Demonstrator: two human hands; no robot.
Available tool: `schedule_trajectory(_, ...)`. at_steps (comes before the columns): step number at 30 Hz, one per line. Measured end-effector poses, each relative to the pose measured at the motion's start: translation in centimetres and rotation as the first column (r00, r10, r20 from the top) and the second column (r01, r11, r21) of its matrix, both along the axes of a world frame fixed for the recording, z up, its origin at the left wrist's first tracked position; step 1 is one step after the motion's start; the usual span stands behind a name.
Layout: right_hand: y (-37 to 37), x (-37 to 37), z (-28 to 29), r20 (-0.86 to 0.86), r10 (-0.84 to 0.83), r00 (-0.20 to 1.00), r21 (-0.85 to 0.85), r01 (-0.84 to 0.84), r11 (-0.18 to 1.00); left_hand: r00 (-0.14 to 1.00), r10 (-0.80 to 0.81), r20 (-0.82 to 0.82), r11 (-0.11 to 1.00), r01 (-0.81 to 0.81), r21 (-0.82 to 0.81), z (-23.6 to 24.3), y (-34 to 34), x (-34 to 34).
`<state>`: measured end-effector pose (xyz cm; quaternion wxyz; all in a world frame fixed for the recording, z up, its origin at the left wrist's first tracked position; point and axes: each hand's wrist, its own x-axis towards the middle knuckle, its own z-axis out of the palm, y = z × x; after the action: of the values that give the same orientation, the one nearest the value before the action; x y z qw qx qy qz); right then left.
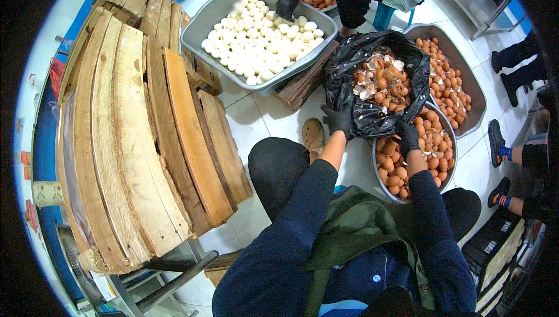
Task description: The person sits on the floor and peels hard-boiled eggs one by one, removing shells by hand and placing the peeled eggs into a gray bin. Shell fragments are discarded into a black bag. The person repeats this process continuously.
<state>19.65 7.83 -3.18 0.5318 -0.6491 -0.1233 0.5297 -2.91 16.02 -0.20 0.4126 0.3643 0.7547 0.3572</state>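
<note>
White tiles (244, 113) underfoot; just right of center, our left hand (338, 121) and right hand (408, 137) both clutch a black bag (343, 81) (eggshells (381, 79) inside, loads).

white tile floor (244, 113) | dark wood block (305, 87) right on it, grey tub (201, 21) of peeled eggs (256, 37) parked on top | round basin (374, 168) + brown tub (476, 98), both loaded with brown eggs (397, 171), also on the tiles | black bag (339, 84): bottom's hidden, dunno

Wooden pallet (135, 130), seemingly a black crate (488, 244)
</note>
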Motion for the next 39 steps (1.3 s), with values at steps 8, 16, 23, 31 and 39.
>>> schedule_trajectory(8,2.4,4.2,0.2,0.881,0.250,0.402,-0.114,-0.332,0.936,0.886,-0.463,0.022,0.787,0.399,0.471,-1.7,-0.4,-0.5)
schedule_trajectory(16,-5.4,7.7,11.2,0.360,0.199,0.912,0.016,-0.219,0.976,0.949,0.232,-0.213,0.868,-0.103,0.485,7.9,14.6,-10.2)
schedule_trajectory(23,-14.9,11.1,19.5,0.658,0.040,0.752,-0.094,0.029,0.995,0.318,-0.353,-0.880,0.730,0.682,-0.046,7.2,26.6,-17.2)
schedule_trajectory(31,-16.1,16.5,14.3,0.610,0.029,0.792,-0.333,0.223,0.916,0.207,-0.350,-0.914,0.576,0.816,-0.036,-1.2,36.5,-14.9)
schedule_trajectory(39,-13.4,17.0,13.7,0.616,0.111,0.780,-0.374,0.165,0.913,-0.056,-0.136,-0.989,0.536,0.835,-0.121,-2.8,39.1,-14.0)
